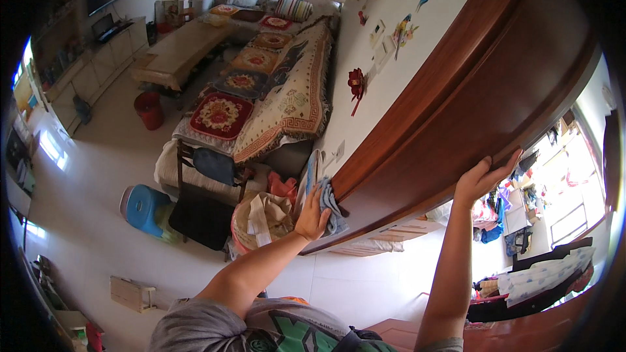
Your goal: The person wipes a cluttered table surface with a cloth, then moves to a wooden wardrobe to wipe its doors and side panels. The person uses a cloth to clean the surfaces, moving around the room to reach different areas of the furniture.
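My left hand (313,217) presses a folded blue-grey cloth (332,208) against the lower part of the brown wooden door surround (415,122). Its fingers lie over the cloth, with the thumb on the near side. Higher up and to the right, my right hand (481,178) rests on the far edge of the same dark brown wood. That hand holds nothing; its thumb and fingers are apart. Left of the cloth stands a pink-rimmed round basket (266,220) with pale fabric in it.
A black folding chair (201,220) and a blue plastic stool (144,209) stand left of the basket. A sofa with patterned covers (293,102) runs along the wall beyond. On the floor are a red bin (148,110) and a small wooden stool (131,293). Cardboard boxes (406,232) lie past the doorway.
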`<state>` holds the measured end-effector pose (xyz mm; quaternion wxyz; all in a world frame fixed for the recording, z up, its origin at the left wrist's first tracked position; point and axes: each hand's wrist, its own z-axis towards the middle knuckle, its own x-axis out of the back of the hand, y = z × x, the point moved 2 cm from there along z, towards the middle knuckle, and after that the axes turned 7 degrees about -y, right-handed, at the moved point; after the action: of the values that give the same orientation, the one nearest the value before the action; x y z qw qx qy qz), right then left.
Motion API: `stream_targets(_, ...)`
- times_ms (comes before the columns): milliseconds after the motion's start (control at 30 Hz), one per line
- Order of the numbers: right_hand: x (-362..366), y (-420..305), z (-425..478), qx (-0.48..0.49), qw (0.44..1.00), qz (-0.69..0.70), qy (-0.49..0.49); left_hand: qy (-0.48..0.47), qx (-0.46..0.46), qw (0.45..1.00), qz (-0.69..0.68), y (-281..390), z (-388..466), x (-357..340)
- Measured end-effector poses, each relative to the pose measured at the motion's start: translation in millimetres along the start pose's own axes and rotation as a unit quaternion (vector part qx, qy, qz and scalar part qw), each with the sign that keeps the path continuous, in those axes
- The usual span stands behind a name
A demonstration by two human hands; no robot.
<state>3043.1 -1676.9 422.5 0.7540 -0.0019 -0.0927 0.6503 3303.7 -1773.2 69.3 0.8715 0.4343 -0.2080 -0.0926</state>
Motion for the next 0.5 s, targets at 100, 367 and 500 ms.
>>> stream_targets(100, 1, 4, -3, -0.004, 1.000, 0.014, -0.003, -0.047, 0.062, 0.997, 0.024, -16, -22, -5)
stream_targets(367, 0, 1, -3, 0.006, 1.000, 0.005, -0.019, -0.094, 0.157, 0.983, 0.027, -38, -52, -7)
stream_targets(500, 0, -9, 0, 0.037, 0.999, 0.005, 0.008, 0.031, 0.003, 0.996, 0.086, 12, -5, 1)
